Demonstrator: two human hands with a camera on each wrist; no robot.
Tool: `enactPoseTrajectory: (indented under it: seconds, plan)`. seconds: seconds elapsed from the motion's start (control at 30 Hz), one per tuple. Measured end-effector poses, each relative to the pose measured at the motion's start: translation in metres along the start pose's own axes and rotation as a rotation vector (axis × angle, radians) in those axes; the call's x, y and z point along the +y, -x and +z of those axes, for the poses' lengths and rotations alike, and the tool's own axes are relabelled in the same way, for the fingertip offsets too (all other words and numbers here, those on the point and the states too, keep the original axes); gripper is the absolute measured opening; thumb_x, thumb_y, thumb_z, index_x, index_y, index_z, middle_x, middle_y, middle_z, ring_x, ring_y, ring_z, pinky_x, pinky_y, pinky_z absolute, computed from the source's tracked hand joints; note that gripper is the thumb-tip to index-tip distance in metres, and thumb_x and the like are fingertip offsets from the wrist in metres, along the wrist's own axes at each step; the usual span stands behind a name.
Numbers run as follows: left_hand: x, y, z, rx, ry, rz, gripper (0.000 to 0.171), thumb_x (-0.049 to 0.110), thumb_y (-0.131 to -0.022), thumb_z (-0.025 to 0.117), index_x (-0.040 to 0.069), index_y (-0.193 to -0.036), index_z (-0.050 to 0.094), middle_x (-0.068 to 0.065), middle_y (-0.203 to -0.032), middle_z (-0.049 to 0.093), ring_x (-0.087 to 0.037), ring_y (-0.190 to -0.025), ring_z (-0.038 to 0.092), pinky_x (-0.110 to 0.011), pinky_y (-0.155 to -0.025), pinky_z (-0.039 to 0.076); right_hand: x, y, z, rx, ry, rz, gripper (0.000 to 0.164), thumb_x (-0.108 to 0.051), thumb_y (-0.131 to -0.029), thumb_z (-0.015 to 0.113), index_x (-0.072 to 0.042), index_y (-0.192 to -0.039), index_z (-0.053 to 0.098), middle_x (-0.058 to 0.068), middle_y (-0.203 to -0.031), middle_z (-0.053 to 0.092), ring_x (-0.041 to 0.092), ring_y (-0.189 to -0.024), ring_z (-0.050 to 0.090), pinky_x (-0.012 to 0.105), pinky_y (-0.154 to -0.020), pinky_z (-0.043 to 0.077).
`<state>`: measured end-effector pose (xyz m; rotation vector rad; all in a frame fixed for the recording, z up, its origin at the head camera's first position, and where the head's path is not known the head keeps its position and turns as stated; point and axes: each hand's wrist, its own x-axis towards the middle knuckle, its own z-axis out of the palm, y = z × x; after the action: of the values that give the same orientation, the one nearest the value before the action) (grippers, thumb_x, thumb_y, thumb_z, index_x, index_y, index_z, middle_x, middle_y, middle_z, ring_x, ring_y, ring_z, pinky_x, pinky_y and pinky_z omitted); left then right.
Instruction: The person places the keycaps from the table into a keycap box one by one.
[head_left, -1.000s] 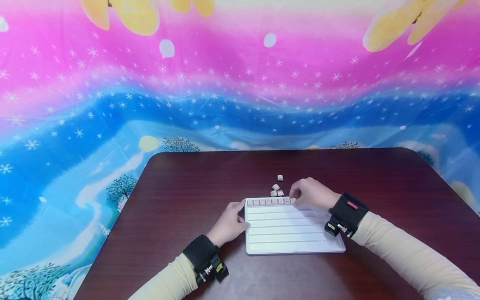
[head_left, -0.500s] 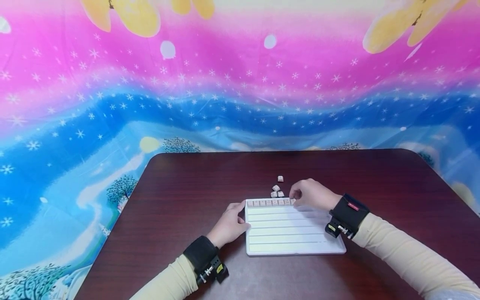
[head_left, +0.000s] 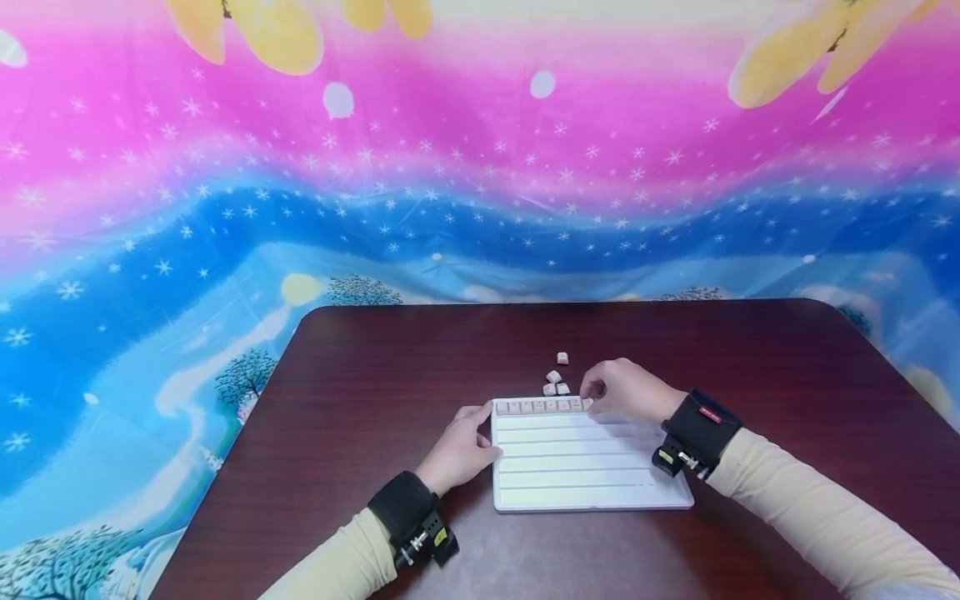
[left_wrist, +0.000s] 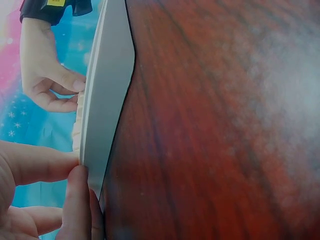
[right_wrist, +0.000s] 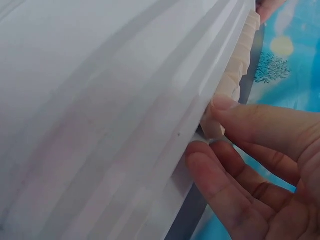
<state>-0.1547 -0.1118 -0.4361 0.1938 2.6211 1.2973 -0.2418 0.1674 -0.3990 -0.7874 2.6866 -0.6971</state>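
A white tray (head_left: pixel 592 479) with long parallel ridges lies on the table. Along its far edge, from the left corner, runs a row of beige keycaps (head_left: pixel 538 407). My left hand (head_left: pixel 459 450) grips the tray's left edge, thumb and fingers apart along it. At the right end of the row, my right hand (head_left: pixel 630 390) pinches a keycap (right_wrist: pixel 214 126); in the right wrist view the thumb lies on it and the other fingers bend close to the tray's edge. The right hand and wrist cover part of the tray's right side in the head view.
Several loose keycaps (head_left: pixel 553 377) lie just beyond the tray's far edge, one of them (head_left: pixel 562 358) farther back. The dark wooden table (head_left: pixel 390 358) has rounded far corners. A patterned pink and blue cloth (head_left: pixel 480 167) hangs behind it.
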Motion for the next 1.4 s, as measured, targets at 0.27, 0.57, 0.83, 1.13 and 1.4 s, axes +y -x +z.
enactPoseTrajectory:
  seconds: [0.27,0.57,0.83,1.13,1.4]
  plan:
    - [0.003,-0.002,0.000,0.002,-0.010,0.008,0.074,-0.002,-0.089,0.074,-0.009,-0.153,0.038,-0.025,-0.148,0.043,-0.014,-0.079,0.055,-0.023,-0.063,0.045,-0.001,-0.003,-0.017,0.023,-0.015,-0.019,0.018,-0.002,-0.084,0.082,-0.005,-0.101,0.078,-0.002,-0.085,0.068,0.015,-0.078,0.060,0.034,-0.073,0.052]
    - [0.003,-0.002,-0.001,0.000,-0.012,-0.001,0.074,-0.002,-0.089,0.074,-0.008,-0.153,0.038,-0.025,-0.147,0.043,-0.015,-0.079,0.055,-0.023,-0.062,0.045,-0.004,-0.013,-0.029,0.212,-0.009,-0.056,0.020,-0.005,-0.090,0.077,0.000,-0.109,0.076,0.002,-0.089,0.069,0.019,-0.082,0.063,0.040,-0.076,0.053]
    - [0.002,-0.002,0.000,-0.001,-0.006,-0.005,0.074,-0.002,-0.089,0.074,-0.008,-0.153,0.038,-0.025,-0.148,0.043,-0.014,-0.079,0.055,-0.024,-0.062,0.046,-0.006,-0.033,-0.026,0.221,-0.089,-0.018,0.028,0.000,-0.091,0.073,0.004,-0.119,0.072,0.010,-0.099,0.071,0.026,-0.091,0.068,0.044,-0.084,0.055]
    - [0.001,0.000,-0.002,-0.005,0.000,-0.005,0.074,-0.002,-0.089,0.073,-0.009,-0.154,0.037,-0.025,-0.148,0.042,-0.014,-0.078,0.054,-0.023,-0.062,0.045,-0.005,-0.069,-0.019,0.082,-0.047,0.071,0.027,-0.002,-0.091,0.075,0.005,-0.117,0.073,0.013,-0.102,0.071,0.031,-0.100,0.065,0.043,-0.086,0.054]
    - [0.001,0.000,-0.001,-0.006,-0.001,-0.007,0.074,-0.002,-0.089,0.073,-0.008,-0.154,0.038,-0.025,-0.148,0.042,-0.015,-0.080,0.055,-0.024,-0.063,0.046,-0.008,-0.086,-0.012,-0.016,0.029,0.171,0.032,0.004,-0.086,0.075,0.006,-0.118,0.071,0.018,-0.106,0.069,0.032,-0.098,0.064,0.042,-0.084,0.053]
